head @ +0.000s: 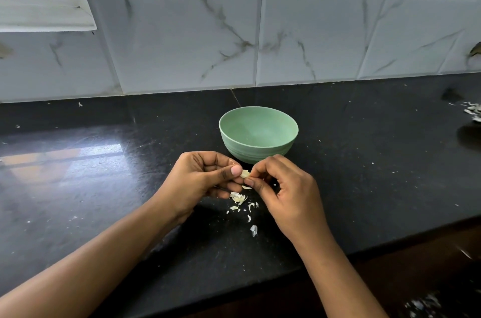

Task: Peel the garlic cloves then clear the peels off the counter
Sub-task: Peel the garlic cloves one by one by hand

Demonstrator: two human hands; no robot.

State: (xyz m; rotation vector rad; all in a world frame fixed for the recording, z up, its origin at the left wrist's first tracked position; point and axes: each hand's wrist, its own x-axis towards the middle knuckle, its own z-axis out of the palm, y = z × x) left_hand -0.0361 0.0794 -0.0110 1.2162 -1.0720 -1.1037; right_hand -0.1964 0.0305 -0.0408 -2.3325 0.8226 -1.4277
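Garlic clove (244, 174) sits pinched between the curled fingertips of my left hand (205, 177) and right hand (283, 187); peels (238, 198) lie just below them.

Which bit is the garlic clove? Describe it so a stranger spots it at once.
On the black stone counter, find the pale green round bowl. Just in front of it the left hand and right hand meet, pinching the small cream garlic clove between them. Unlike the thin white peel scraps lying below, it is held off the counter.
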